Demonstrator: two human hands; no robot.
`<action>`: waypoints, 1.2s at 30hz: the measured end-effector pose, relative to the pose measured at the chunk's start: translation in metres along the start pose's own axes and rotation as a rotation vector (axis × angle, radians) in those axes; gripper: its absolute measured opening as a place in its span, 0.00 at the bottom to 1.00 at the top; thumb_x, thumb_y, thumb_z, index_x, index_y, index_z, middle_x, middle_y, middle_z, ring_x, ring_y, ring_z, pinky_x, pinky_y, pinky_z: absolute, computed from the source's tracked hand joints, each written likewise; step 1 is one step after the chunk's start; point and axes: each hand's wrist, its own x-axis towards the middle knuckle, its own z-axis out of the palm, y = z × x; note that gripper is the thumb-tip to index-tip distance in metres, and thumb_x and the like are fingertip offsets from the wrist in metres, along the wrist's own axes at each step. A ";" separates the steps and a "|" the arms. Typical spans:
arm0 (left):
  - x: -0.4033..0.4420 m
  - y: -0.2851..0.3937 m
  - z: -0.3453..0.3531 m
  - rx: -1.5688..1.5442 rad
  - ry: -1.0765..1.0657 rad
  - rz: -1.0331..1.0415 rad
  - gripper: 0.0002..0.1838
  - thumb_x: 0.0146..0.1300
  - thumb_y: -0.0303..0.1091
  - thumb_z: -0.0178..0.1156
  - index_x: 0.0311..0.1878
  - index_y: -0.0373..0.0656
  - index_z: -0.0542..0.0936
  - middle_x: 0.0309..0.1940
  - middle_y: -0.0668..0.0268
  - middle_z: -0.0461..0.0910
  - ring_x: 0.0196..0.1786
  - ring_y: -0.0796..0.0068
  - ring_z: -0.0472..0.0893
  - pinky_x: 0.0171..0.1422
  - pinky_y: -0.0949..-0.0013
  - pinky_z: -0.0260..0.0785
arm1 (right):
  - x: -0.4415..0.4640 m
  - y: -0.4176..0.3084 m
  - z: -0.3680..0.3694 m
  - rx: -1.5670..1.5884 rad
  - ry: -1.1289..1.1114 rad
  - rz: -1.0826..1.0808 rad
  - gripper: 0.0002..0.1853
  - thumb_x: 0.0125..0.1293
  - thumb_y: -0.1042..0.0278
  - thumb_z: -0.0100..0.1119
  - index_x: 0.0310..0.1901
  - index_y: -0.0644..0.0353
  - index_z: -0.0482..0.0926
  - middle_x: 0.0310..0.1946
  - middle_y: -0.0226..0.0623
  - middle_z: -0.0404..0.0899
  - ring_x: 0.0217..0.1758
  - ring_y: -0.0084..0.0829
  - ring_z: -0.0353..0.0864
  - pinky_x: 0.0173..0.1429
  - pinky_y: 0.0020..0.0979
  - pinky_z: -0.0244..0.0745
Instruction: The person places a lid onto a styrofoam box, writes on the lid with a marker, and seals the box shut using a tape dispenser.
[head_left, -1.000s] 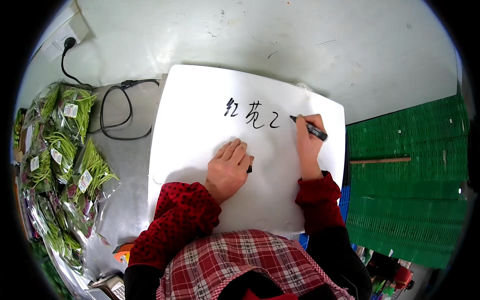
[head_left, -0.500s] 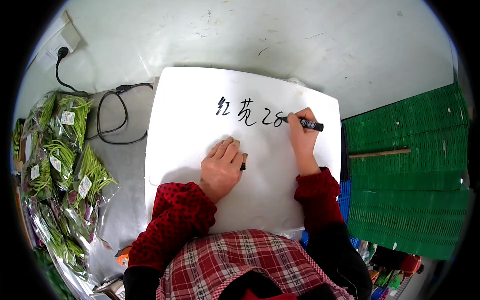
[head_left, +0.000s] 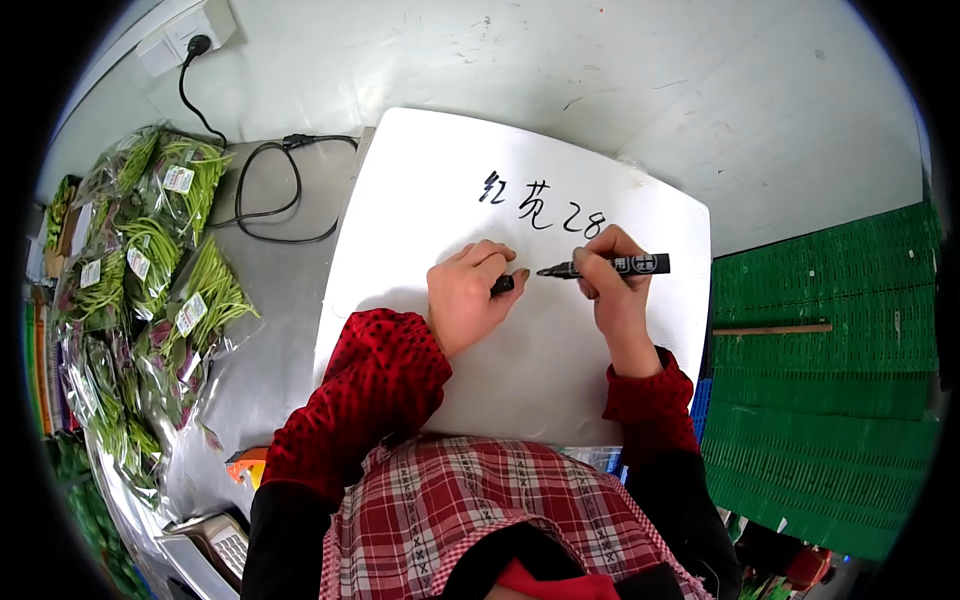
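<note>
Marker (head_left: 648, 265) in right hand (head_left: 618, 285) (board (head_left: 520, 390): "红", "28").

white squarish foam board (head_left: 540, 375) centre | clear-bagged green vegetables (head_left: 150, 265) on flat grey metal table (head_left: 285, 340), left of board | green perforated plastic panels (head_left: 810, 400) right | pale flat wall (head_left: 700, 90) behind

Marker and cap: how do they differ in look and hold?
The marker is long, with pale print; the cap is short, with no print visible. The marker sits in the right hand, bare tip pointing towards the cap; the cap is in the left hand, apart from the marker. Both are black.
</note>
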 end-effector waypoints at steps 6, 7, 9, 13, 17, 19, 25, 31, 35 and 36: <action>-0.001 0.002 -0.008 -0.070 0.020 0.014 0.12 0.45 0.30 0.73 0.26 0.41 0.76 0.35 0.66 0.83 0.33 0.63 0.82 0.32 0.63 0.73 | -0.008 0.011 0.025 -0.053 -0.143 -0.026 0.10 0.61 0.77 0.60 0.26 0.57 0.70 0.16 0.23 0.67 0.17 0.13 0.60 0.21 0.20 0.51; -0.002 0.002 -0.008 -0.063 0.031 0.009 0.12 0.45 0.30 0.73 0.26 0.41 0.76 0.35 0.66 0.83 0.33 0.63 0.82 0.32 0.63 0.73 | -0.009 0.013 0.027 -0.023 -0.166 0.005 0.10 0.61 0.76 0.60 0.26 0.57 0.70 0.16 0.23 0.67 0.17 0.13 0.60 0.21 0.20 0.52; -0.004 0.001 -0.010 -0.186 0.036 0.001 0.12 0.44 0.30 0.73 0.27 0.41 0.77 0.34 0.66 0.82 0.32 0.62 0.81 0.32 0.63 0.73 | -0.009 0.012 0.032 0.047 -0.147 0.072 0.09 0.61 0.76 0.59 0.26 0.56 0.70 0.17 0.23 0.67 0.17 0.13 0.60 0.21 0.19 0.52; -0.009 0.004 -0.015 -0.253 0.048 -0.007 0.12 0.41 0.19 0.70 0.29 0.36 0.76 0.35 0.61 0.82 0.29 0.62 0.81 0.30 0.67 0.72 | -0.003 0.009 0.034 0.096 -0.119 0.089 0.09 0.61 0.75 0.59 0.25 0.56 0.70 0.16 0.23 0.65 0.16 0.14 0.59 0.20 0.19 0.53; -0.012 0.006 -0.014 -0.084 0.045 -0.101 0.12 0.43 0.30 0.72 0.26 0.41 0.75 0.26 0.61 0.78 0.27 0.57 0.79 0.29 0.60 0.71 | -0.006 0.011 0.038 -0.051 -0.135 -0.010 0.09 0.61 0.74 0.58 0.26 0.56 0.70 0.16 0.23 0.64 0.17 0.14 0.58 0.22 0.21 0.52; -0.013 0.008 -0.019 0.082 0.083 -0.165 0.12 0.45 0.34 0.70 0.24 0.42 0.75 0.22 0.58 0.77 0.26 0.54 0.79 0.29 0.57 0.71 | -0.006 0.014 0.049 -0.227 -0.159 -0.175 0.09 0.61 0.73 0.58 0.26 0.55 0.69 0.18 0.23 0.64 0.18 0.13 0.57 0.23 0.21 0.51; -0.013 0.032 -0.039 0.182 -0.063 -0.325 0.06 0.47 0.37 0.63 0.26 0.45 0.80 0.21 0.60 0.79 0.26 0.53 0.80 0.32 0.54 0.71 | -0.012 0.019 0.066 -0.097 -0.190 -0.078 0.08 0.65 0.65 0.50 0.31 0.57 0.71 0.23 0.23 0.66 0.23 0.14 0.60 0.28 0.21 0.54; -0.031 0.040 -0.090 0.315 0.034 -0.451 0.07 0.47 0.37 0.61 0.28 0.48 0.83 0.21 0.63 0.81 0.26 0.60 0.84 0.31 0.58 0.74 | -0.005 0.037 0.137 0.059 -0.578 -0.209 0.19 0.70 0.56 0.40 0.40 0.64 0.74 0.52 0.45 0.74 0.49 0.32 0.73 0.58 0.33 0.68; -0.083 0.029 -0.142 0.258 0.386 -0.439 0.09 0.39 0.36 0.67 0.27 0.47 0.82 0.20 0.60 0.80 0.25 0.56 0.82 0.29 0.57 0.73 | -0.032 0.036 0.195 -0.102 -0.852 -0.213 0.24 0.71 0.52 0.40 0.52 0.66 0.73 0.54 0.46 0.74 0.57 0.36 0.73 0.63 0.35 0.66; -0.100 0.025 -0.160 0.298 0.407 -0.450 0.10 0.37 0.36 0.68 0.27 0.47 0.81 0.20 0.60 0.80 0.25 0.55 0.82 0.29 0.56 0.73 | -0.038 0.034 0.211 -0.188 -0.944 -0.204 0.25 0.71 0.52 0.41 0.56 0.66 0.72 0.54 0.46 0.74 0.59 0.37 0.72 0.64 0.36 0.65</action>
